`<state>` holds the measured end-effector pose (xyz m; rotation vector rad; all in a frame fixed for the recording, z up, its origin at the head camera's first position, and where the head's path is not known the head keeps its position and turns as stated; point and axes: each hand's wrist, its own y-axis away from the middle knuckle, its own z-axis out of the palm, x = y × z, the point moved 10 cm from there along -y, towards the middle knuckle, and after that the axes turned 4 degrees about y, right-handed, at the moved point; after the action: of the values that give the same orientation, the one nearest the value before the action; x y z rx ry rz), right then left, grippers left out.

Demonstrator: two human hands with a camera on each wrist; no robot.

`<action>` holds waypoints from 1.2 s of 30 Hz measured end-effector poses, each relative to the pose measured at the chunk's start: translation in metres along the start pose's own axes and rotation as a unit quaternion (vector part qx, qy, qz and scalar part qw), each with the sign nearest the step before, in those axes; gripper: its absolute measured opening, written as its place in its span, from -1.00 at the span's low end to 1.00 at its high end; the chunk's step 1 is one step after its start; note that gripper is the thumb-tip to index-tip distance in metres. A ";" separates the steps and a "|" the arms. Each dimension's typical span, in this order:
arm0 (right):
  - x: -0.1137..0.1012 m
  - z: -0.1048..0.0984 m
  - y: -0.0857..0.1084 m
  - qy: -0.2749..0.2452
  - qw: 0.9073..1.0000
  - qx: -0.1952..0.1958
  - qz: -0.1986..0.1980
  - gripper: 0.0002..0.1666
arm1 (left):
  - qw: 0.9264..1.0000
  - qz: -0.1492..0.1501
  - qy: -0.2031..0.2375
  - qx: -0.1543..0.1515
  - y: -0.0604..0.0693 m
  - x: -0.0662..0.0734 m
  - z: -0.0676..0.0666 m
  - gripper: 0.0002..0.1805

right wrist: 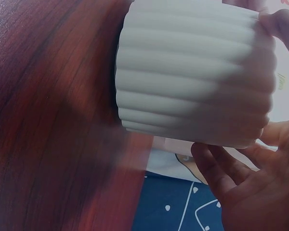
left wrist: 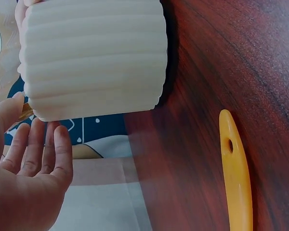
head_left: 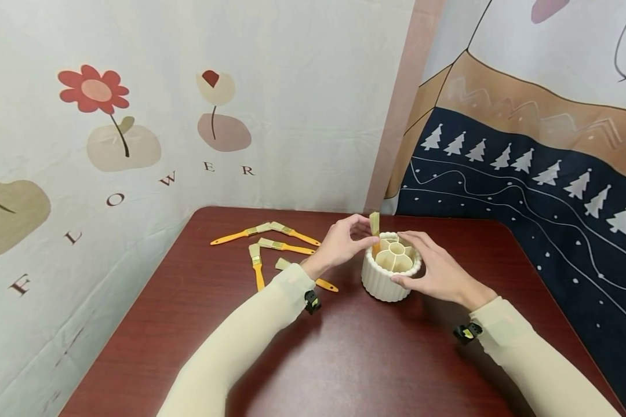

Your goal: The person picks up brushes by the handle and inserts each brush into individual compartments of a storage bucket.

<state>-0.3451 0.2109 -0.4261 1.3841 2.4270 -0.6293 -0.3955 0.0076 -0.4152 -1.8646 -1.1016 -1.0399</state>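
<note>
A cream ribbed round holder (head_left: 388,284) stands upright on the table, its inside divided into petal-like compartments around a central ring. My left hand (head_left: 341,243) pinches a paintbrush (head_left: 375,225) at the holder's left side. That brush stands bristles up, its orange handle partly down in a left compartment; the lower end is hidden. In the left wrist view only a sliver of it shows between thumb and fingers, by the holder's rim. My right hand (head_left: 438,266) grips the holder from the right, thumb at the near rim and fingers around the far side (right wrist: 216,168).
Several more yellow-handled paintbrushes (head_left: 258,269) lie spread on the dark red-brown table (head_left: 344,359), left of the holder. One brush (head_left: 327,285) is partly covered by my left wrist. Printed cloths (head_left: 302,116) hang behind the table and along its right side.
</note>
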 end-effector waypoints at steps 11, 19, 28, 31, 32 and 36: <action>0.002 0.001 0.001 -0.002 1.000 -0.005 0.007 0.23 | 1.000 0.019 0.001 0.004 0.004 0.002 -0.010 -0.51; 0.000 0.001 0.003 0.009 1.000 0.007 0.012 0.21 | 0.999 0.031 -0.005 0.006 0.013 0.004 -0.023 -0.55; -0.002 0.003 0.005 0.022 0.999 0.011 0.041 0.25 | 0.999 0.024 -0.016 0.021 0.033 -0.010 -0.046 -0.59; -0.002 0.003 0.006 0.028 0.998 0.017 0.045 0.25 | 0.999 0.021 -0.026 0.021 0.039 -0.016 -0.053 -0.60; -0.003 0.003 0.006 0.029 0.998 0.020 0.046 0.25 | 0.999 0.021 -0.032 0.020 0.041 -0.018 -0.055 -0.61; -0.006 0.003 0.007 0.035 0.998 0.033 0.045 0.24 | 0.998 0.031 -0.060 0.017 0.048 -0.022 -0.062 -0.61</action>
<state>-0.3360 0.2085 -0.4276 1.5566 2.4006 -0.6542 -0.3754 -0.0718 -0.4175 -1.9426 -1.1154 -0.8777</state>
